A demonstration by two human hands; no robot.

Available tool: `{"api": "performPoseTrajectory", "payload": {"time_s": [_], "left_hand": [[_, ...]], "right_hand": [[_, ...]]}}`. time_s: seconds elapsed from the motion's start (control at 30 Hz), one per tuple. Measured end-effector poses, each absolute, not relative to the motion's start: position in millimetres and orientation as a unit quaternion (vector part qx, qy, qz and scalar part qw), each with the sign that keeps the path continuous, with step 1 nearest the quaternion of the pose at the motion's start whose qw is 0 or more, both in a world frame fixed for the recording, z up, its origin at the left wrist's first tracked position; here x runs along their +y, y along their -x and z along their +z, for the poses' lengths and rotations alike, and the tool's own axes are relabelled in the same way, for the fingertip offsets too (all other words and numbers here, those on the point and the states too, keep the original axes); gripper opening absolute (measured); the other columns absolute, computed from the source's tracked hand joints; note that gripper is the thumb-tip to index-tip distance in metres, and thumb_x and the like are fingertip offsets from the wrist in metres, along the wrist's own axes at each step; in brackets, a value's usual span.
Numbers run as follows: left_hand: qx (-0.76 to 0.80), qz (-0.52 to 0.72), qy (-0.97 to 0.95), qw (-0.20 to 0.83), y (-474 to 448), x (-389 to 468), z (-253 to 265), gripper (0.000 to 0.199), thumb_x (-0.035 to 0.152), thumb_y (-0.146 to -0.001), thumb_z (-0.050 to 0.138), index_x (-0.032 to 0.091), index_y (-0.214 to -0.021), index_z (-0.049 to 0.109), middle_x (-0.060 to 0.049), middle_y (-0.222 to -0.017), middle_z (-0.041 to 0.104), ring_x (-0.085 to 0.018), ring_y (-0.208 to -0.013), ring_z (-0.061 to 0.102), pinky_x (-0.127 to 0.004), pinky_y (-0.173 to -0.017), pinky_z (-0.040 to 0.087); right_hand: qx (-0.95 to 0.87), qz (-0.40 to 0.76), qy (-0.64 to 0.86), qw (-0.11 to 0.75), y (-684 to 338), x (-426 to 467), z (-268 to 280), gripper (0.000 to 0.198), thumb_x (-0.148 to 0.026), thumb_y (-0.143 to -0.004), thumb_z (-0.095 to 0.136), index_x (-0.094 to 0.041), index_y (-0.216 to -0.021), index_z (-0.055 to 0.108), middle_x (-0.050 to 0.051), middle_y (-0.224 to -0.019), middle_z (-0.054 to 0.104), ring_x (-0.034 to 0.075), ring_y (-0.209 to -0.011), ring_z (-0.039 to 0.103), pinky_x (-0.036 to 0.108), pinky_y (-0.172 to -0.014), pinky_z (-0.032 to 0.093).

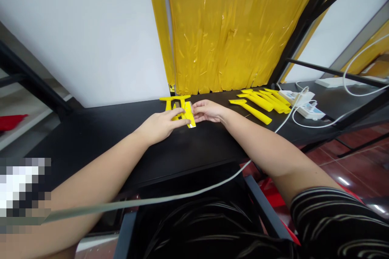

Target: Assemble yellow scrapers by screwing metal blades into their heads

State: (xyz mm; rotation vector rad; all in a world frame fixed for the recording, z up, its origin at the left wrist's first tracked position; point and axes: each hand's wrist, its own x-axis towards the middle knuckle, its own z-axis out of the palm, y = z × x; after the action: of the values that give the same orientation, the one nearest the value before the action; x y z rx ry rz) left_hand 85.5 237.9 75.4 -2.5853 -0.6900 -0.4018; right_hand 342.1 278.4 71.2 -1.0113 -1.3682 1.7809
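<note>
Both hands meet over a black table, at a yellow scraper (189, 112) with a wide flat head. My left hand (162, 125) is closed on it from the left, fingers laid across its face. From the other side my right hand (207, 111) pinches the head's right edge between thumb and fingers. A pale strip shows along the scraper's edge; my fingers partly cover the rest. Just behind my left hand lie more yellow scrapers (168, 103), partly hidden. To the right, several yellow scrapers (254, 111) with thick handles lie side by side.
White power strips (306, 105) with cables sit at the right of the black table (194, 149). A pale cable (182, 197) runs across in front of me. Yellow plastic strips (231, 28) and a white panel (91, 28) stand behind the table, with black frame bars at both sides.
</note>
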Motion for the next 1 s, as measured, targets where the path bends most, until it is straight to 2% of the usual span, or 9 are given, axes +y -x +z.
{"api": "performPoseTrajectory", "payload": {"time_s": [0.17,0.43,0.63,0.87,1.0], "left_hand": [[-0.234,-0.176,0.932,0.215,-85.2,242.5,71.1,0.034,0.017,-0.104,0.046,0.022,-0.128,0.07,-0.012,-0.138,0.068,-0.026,-0.115,0.073,-0.041,-0.088,0.066],[-0.236,-0.163,0.927,0.242,-83.9,241.4,72.2,0.042,0.017,-0.103,0.048,0.032,-0.136,0.07,-0.011,-0.145,0.064,-0.026,-0.113,0.074,-0.038,-0.082,0.067],[-0.221,-0.182,0.931,0.226,-83.7,242.4,73.2,0.038,0.021,-0.105,0.046,0.028,-0.13,0.073,-0.009,-0.145,0.065,-0.025,-0.115,0.073,-0.041,-0.089,0.066],[-0.23,-0.179,0.928,0.233,-84.3,239.9,75.6,0.036,0.02,-0.105,0.046,0.027,-0.125,0.074,-0.006,-0.148,0.064,-0.026,-0.119,0.072,-0.04,-0.083,0.067],[-0.243,-0.183,0.926,0.223,-84.7,239.8,75.7,0.035,0.02,-0.104,0.048,0.028,-0.124,0.075,-0.007,-0.146,0.065,-0.026,-0.118,0.071,-0.04,-0.084,0.067]], "right_hand": [[-0.522,0.686,0.385,0.329,-338.7,278.4,69.7,0.016,-0.002,-0.086,0.073,-0.014,-0.081,0.063,0.003,-0.073,0.073,0.012,-0.065,0.073,0.024,-0.068,0.066],[-0.534,0.663,0.393,0.347,-337.2,278.3,70.0,0.016,-0.001,-0.088,0.067,-0.015,-0.08,0.063,0.003,-0.075,0.073,0.011,-0.063,0.072,0.024,-0.067,0.067],[-0.55,0.646,0.395,0.354,-337.1,277.2,71.6,0.018,-0.003,-0.085,0.073,-0.015,-0.079,0.061,0.002,-0.072,0.071,0.011,-0.063,0.072,0.026,-0.067,0.067],[-0.583,0.633,0.367,0.353,-342.2,277.9,71.0,0.022,-0.005,-0.083,0.077,-0.017,-0.084,0.059,0.002,-0.075,0.074,0.012,-0.064,0.074,0.024,-0.065,0.067],[-0.596,0.632,0.351,0.35,-344.5,278.9,69.0,0.025,-0.008,-0.08,0.083,-0.016,-0.085,0.059,0.002,-0.075,0.075,0.014,-0.068,0.076,0.027,-0.069,0.068]]}}
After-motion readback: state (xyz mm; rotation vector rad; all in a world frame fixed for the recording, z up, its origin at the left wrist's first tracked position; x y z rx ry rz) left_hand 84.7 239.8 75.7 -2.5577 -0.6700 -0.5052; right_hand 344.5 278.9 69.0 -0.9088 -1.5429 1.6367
